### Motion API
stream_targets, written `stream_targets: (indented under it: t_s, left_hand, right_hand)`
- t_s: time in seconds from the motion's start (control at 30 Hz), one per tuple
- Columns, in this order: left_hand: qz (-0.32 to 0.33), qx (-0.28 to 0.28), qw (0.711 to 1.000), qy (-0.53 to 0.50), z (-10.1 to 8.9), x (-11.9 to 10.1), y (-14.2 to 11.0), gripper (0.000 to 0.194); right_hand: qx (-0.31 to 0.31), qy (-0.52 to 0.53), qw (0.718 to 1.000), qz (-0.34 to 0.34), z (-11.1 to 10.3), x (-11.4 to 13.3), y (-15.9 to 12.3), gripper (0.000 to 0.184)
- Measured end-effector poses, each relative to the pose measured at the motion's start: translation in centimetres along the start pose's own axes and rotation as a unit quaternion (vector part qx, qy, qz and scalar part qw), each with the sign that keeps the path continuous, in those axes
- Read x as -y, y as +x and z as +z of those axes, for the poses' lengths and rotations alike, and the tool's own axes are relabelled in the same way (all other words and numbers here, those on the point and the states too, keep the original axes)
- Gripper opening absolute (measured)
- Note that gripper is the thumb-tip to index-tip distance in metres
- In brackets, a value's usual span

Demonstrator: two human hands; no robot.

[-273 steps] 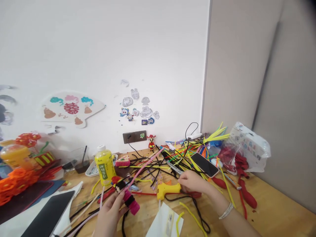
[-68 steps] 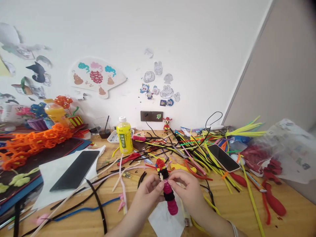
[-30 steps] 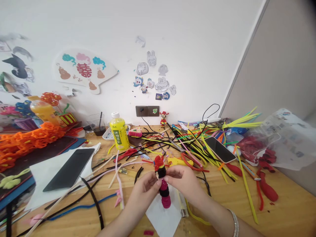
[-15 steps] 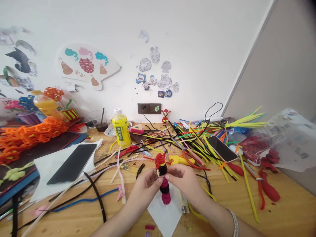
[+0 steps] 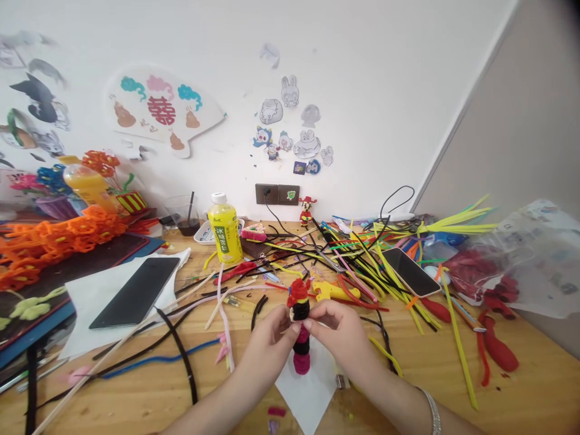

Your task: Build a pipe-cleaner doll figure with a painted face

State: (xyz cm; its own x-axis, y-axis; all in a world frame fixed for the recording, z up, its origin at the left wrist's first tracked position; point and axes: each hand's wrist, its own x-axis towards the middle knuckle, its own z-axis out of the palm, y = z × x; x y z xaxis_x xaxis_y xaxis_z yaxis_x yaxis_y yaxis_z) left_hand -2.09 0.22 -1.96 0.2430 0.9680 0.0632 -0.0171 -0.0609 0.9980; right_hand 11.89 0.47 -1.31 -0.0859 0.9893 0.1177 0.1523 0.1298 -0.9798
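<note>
Between my two hands stands a small pipe-cleaner figure (image 5: 301, 348), upright, with a red top, a black head and a magenta and black body. My left hand (image 5: 277, 335) pinches it from the left side at the neck. From the right, my right hand (image 5: 333, 329) closes thumb and fingers on it at the same height. My fingers hide part of its middle. Under the figure lies a white sheet of paper (image 5: 308, 405). Behind it is a yellow glue gun (image 5: 333, 291).
A yellow drink bottle (image 5: 225, 232) stands behind on the left. Loose pipe cleaners (image 5: 362, 254) cover the back of the table. A dark tablet (image 5: 136, 293) lies left, a phone (image 5: 411, 272) right. A similar red figure (image 5: 307, 212) stands by the wall.
The view has shifted slightly, so the scene sits a little differently in the picture. Both hands keep their hold on the figure with hardly any change.
</note>
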Motion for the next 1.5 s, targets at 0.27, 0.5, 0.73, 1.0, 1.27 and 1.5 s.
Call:
stream_targets:
  t_s: [0.27, 0.5, 0.73, 1.0, 1.27, 1.5]
  left_hand:
    - [-0.001, 0.011, 0.999, -0.032, -0.2, 0.1, 0.4, 0.026]
    - [0.01, 0.028, 0.999, -0.045, -0.2, 0.1, 0.7, 0.031]
    - [0.006, 0.013, 1.0, -0.021, -0.1, 0.4, 0.5, 0.03]
    - [-0.003, 0.02, 0.999, -0.043, -0.4, 1.4, 0.7, 0.031]
    - [-0.013, 0.012, 0.998, -0.057, -0.2, 0.7, 0.6, 0.031]
    - [0.009, 0.009, 1.0, -0.012, -0.2, 0.6, 0.4, 0.029]
  right_hand:
    - [0.008, 0.034, 0.999, -0.021, 0.0, -0.9, 0.7, 0.006]
    - [0.014, 0.06, 0.998, -0.015, -0.2, -1.0, 1.0, 0.007]
    - [0.012, 0.073, 0.997, -0.015, -0.1, -1.1, 1.0, 0.006]
    - [0.001, 0.048, 0.999, -0.013, 0.1, -1.2, 0.9, 0.006]
    - [0.018, 0.058, 0.998, -0.032, -0.1, -1.4, 1.0, 0.006]
    - [0.021, 0.056, 0.998, -0.037, -0.1, -1.5, 1.1, 0.004]
